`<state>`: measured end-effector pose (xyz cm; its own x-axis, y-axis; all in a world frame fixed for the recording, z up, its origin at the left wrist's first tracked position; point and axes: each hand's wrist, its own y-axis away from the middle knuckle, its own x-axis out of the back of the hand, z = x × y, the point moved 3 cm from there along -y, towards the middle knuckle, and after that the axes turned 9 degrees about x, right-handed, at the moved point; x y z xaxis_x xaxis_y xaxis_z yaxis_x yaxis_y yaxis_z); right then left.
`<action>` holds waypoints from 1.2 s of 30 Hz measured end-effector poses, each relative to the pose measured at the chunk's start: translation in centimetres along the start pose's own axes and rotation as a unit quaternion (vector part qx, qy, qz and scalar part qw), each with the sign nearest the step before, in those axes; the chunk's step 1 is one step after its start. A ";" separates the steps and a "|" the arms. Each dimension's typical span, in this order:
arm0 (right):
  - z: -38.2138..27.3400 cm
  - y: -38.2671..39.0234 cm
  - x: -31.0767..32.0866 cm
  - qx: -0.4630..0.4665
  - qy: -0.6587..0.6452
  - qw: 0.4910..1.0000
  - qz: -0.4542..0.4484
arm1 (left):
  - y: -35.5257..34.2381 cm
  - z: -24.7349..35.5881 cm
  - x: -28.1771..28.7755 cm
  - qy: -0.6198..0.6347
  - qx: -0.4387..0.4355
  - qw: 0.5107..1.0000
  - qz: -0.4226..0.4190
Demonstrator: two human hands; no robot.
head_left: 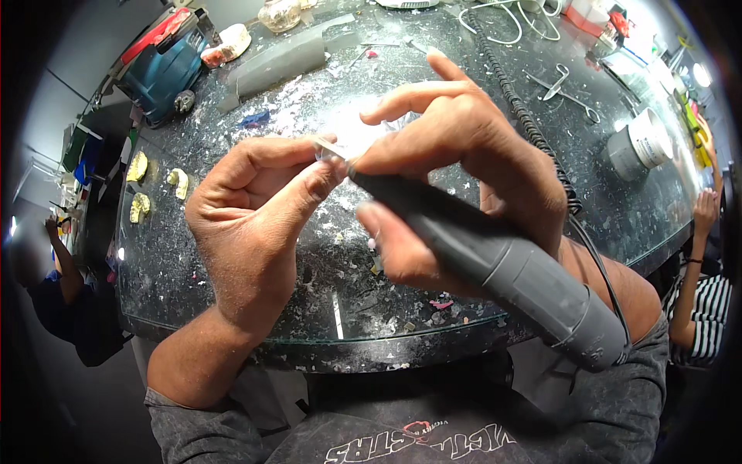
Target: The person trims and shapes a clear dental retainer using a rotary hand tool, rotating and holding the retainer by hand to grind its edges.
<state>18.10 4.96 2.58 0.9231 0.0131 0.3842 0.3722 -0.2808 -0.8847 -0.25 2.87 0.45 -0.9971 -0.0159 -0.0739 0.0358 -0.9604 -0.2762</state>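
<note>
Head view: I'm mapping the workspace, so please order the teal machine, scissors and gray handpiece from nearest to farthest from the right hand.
1. Gray handpiece: held in the right hand.
2. Scissors: on the table, beyond and right of the hand.
3. Teal machine: at the picture's upper left.

Across the front of the dark, dust-marked cloth garment (386, 404), below and to the left of the thick dark-grey cylindrical plastic handpiece (479, 255): large, pale, outlined capital letters (485, 441), with smaller lettering (435, 424) beside a little red motif (417, 426) above them. On the rear end of that handpiece: small marks, too faint to make out. On the small white cylindrical tub (650, 139), above and right of the handpiece: fine print, too small to tell.
</note>
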 end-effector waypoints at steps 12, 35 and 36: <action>-0.3 -0.1 -0.1 -0.021 -0.017 0.999 -0.016 | 0.0 0.3 -0.2 -0.016 0.031 0.999 0.003; 0.4 -0.3 -0.4 -0.005 -0.008 0.997 -0.074 | 0.0 0.2 -0.2 -0.016 0.003 1.000 0.004; 0.5 -0.3 -0.3 0.000 0.000 0.996 -0.084 | 0.0 0.1 -0.2 -0.011 -0.001 1.000 0.003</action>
<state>17.75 5.49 2.59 0.8478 0.0591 0.5270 0.5213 -0.2750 -0.8079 -0.09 2.86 0.61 -0.9981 -0.0280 -0.0545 0.0421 -0.9598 -0.2776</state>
